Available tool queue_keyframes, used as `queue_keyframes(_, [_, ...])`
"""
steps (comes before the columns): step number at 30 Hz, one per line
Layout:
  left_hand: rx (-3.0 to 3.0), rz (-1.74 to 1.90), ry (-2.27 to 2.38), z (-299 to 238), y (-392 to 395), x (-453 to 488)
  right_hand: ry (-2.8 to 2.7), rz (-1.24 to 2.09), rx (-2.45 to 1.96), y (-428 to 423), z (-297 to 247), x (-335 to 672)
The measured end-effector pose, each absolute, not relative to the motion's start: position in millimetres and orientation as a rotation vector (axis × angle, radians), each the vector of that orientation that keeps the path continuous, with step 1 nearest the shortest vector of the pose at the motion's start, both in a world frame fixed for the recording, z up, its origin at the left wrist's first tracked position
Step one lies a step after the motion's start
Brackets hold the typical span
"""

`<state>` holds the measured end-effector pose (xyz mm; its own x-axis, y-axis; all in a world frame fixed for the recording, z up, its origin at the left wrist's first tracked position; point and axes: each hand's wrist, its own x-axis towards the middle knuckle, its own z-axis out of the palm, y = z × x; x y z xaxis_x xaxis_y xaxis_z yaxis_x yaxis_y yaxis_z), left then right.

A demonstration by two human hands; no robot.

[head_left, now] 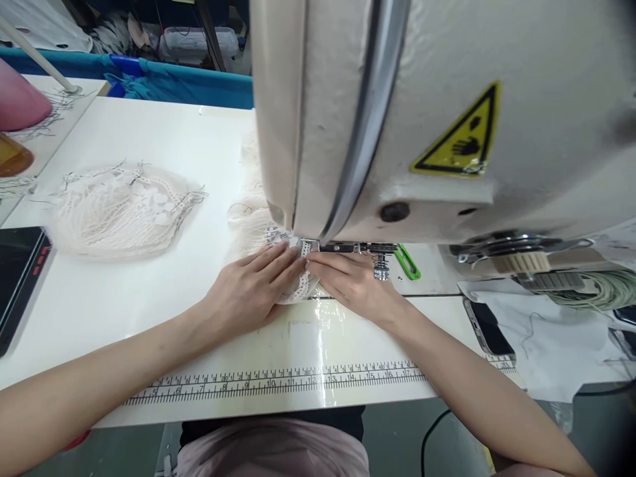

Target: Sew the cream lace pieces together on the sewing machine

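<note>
Our left hand (251,290) and right hand (354,281) lie flat on the lace (299,291), fingers stretched out and gripping nothing. The fingertips almost meet just in front of the foot (309,246). The lace sits on the table (149,305) right under the machine (422,99), between and beneath both hands. More of it runs back behind the left hand, where the machine's body cuts it off. We cannot tell how far it goes.

The machine fills the upper right of the view and hides the needle. We only make out the foot's front edge and a knurled screw (381,268) by the right hand. A yellow sticker (460,136) shows on its side, its symbol too blurred to read.

A second heap of lace (119,211) lies well apart to the left, with loose threads on it. A green clip (408,262) is half tucked under the machine. A phone (489,328) lies near the right forearm. A dark device (17,271) is cut off by the left edge. A printed ruler (278,383) runs along the near table edge.
</note>
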<state>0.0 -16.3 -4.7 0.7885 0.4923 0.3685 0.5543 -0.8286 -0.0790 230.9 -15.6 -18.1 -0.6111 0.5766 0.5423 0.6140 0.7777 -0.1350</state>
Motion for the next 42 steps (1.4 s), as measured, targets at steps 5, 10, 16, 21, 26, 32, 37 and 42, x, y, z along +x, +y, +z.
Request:
queue_keyframes(5, [-2.795, -0.505, -0.818, -5, -16, 1, -2.355, 0.010, -0.944, -13, -17, 232])
queue_keyframes(10, [-2.821, -0.509, -0.842, -6, -15, 2, -2.345, 0.154, -1.112, -12, -9, 231])
queue_keyframes(16, [-2.829, -0.486, -0.880, -6, -12, 3, -2.339, 0.054, -1.047, -11, -14, 233])
queue_keyframes(21, [-2.812, -0.491, -0.885, -9, -10, 3, -2.336, 0.158, -1.099, -10, -16, 233])
queue_keyframes(26, [-2.813, -0.528, -0.682, -10, -8, 0, -2.388, 0.004, -1.043, -8, -16, 232])
queue_keyframes(32, [-2.832, -0.561, -0.614, -6, -4, -8, -2.472, -0.188, -1.058, -13, -19, 227])
queue_keyframes(37, [-2.842, -0.600, -0.657, -7, -3, -10, -2.485, -0.324, -0.994, -21, -12, 217])
queue_keyframes(42, [-2.821, -0.580, -0.701, -8, -3, -9, -2.485, -0.321, -0.882, -20, -7, 212])
